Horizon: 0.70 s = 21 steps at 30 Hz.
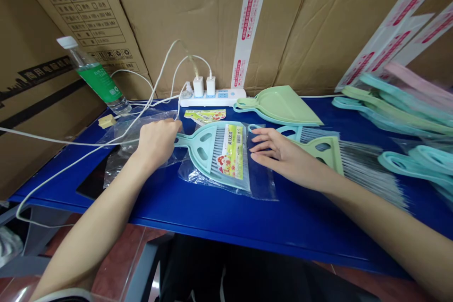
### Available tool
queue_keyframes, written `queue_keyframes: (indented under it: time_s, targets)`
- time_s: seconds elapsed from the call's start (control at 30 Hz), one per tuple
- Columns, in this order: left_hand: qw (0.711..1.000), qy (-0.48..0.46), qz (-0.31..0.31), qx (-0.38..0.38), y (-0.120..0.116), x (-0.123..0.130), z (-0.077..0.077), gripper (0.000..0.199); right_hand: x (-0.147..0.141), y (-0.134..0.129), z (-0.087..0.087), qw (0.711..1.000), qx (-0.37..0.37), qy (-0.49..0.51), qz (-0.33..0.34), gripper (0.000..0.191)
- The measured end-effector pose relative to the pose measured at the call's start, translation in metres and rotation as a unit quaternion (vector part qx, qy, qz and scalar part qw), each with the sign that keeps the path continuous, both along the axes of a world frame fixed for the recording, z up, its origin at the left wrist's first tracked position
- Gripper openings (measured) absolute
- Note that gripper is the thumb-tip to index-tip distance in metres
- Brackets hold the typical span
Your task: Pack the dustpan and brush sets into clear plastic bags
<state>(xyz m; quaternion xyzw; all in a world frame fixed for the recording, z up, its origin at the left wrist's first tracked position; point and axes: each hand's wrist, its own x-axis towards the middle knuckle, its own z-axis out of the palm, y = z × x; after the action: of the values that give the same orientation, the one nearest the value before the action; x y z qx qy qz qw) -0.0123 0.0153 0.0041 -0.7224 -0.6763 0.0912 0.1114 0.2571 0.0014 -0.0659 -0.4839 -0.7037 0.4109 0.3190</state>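
Observation:
A light-blue dustpan [198, 148] with a brush [218, 148] laid in it sits in a clear plastic bag [264, 184] on the blue table. Across the bristles is a yellow-green label card [233, 151]. My left hand [159, 141] is closed round the handle end of this set, at the left. My right hand [274, 151] is open beside the bag's right edge, fingers stretched out to the left and holding nothing. Under and behind my right wrist lie a green brush [325, 148] and a light-blue brush [299, 133], partly covered by the hand.
Stacked green and blue dustpans [283, 106] lie at the back, near spare label cards [205, 115] and a power strip [226, 96] with chargers. White cables [88, 144] loop across the left, by a water bottle [99, 80]. Bagged sets [399, 104] pile up right. Cardboard boxes [198, 19] wall the back.

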Motion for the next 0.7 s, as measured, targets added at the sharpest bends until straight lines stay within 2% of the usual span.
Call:
queue_keyframes:
  time_s: [0.27,0.37,0.43,0.53,0.6,0.7]
  targets:
    - [1.0,0.01,-0.011,-0.002,-0.002,0.001,0.001,0.047,-0.001,-0.004,0.013,1.0,0.016,-0.025,0.009,0.052]
    - [1.0,0.009,-0.017,0.003,-0.001,0.001,0.002,0.048,0.001,-0.003,0.018,0.994,0.076,-0.079,0.005,0.043]
    - [1.0,0.006,-0.02,0.008,-0.001,0.001,0.002,0.048,0.004,-0.002,0.019,0.978,0.154,-0.141,-0.019,0.036]
    - [1.0,-0.004,-0.025,0.015,0.0,0.0,0.002,0.047,0.008,0.002,0.017,0.937,0.262,-0.225,-0.051,0.035]
    - [0.999,-0.014,-0.031,0.019,0.001,0.0,0.001,0.046,0.01,0.003,0.016,0.918,0.298,-0.257,-0.043,0.036]
    - [0.998,-0.031,-0.043,0.027,0.002,0.001,-0.002,0.045,0.01,0.004,0.016,0.91,0.3,-0.285,-0.001,0.037]
